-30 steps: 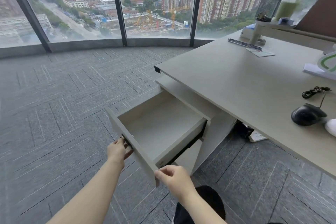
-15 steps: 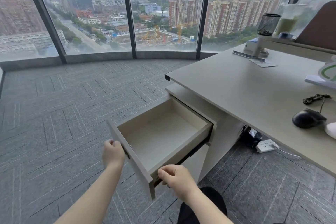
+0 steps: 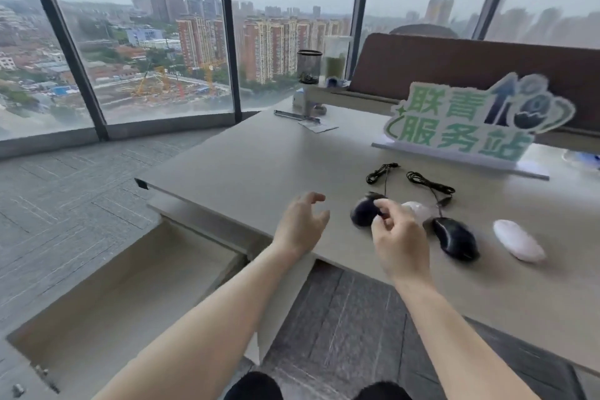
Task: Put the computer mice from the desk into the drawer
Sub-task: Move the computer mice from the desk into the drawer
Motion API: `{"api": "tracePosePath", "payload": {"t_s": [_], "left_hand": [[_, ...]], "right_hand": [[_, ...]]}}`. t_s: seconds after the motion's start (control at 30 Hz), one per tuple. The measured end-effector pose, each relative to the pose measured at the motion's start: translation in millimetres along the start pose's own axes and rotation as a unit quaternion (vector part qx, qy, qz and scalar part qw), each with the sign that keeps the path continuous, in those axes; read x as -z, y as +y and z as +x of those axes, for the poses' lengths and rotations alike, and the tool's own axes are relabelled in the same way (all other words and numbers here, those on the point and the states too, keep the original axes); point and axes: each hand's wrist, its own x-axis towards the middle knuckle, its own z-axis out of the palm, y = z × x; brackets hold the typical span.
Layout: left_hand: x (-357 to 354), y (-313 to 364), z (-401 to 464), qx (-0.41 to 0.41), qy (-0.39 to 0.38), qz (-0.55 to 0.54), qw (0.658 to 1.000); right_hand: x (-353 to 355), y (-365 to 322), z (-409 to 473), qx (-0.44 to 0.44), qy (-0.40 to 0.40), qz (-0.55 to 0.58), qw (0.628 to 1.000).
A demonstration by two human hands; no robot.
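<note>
the desk filled the centre and right of the frame. the open drawer sat lower left, nothing seen inside. right of centre lay four mice: a black wired mouse, a white mouse partly hidden, a second black mouse, a second white mouse. left hand hovered, fingers spread, empty. right hand had fingertips pinched near the first black mouse; contact could not be told.

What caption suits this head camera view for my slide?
Both hands, left hand and right hand, reach for four mice on the desk, beside the open, empty drawer.
</note>
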Motion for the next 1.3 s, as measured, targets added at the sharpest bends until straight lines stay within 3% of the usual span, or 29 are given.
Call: {"api": "tracePosePath", "payload": {"t_s": [0.07,0.17,0.37,0.47,0.6,0.7,0.9,1.03,1.17,1.3], "left_hand": [[-34,20,16,-0.019,-0.046,0.038,0.998],[-73,35,36,-0.018,-0.096,0.084,0.992],[-106,27,67,-0.045,-0.095,0.240,0.965],[-100,19,74,-0.052,-0.064,0.243,0.966],[-82,3,75,-0.031,-0.012,0.239,0.971],[-64,-7,67,-0.017,0.024,0.203,0.979],[17,-6,39,-0.034,0.141,0.030,0.989],[98,-4,3,-0.064,0.238,0.028,0.969],[162,-29,-37,-0.042,0.292,0.032,0.955],[196,-91,-69,0.034,0.316,0.048,0.947]], "right_hand": [[16,25,26,-0.012,-0.017,-0.074,0.997],[25,47,51,-0.062,-0.119,-0.161,0.978],[10,66,80,-0.107,-0.237,-0.246,0.934],[3,69,85,-0.095,-0.232,-0.275,0.928],[2,74,75,-0.037,-0.149,-0.279,0.948],[-2,74,67,-0.007,-0.129,-0.284,0.950],[-18,13,44,0.050,-0.112,-0.105,0.987],[-45,-61,14,0.112,-0.118,0.030,0.986],[-74,-119,-24,0.126,-0.180,0.131,0.967],[-133,-148,-62,0.094,-0.291,0.131,0.943]]}}
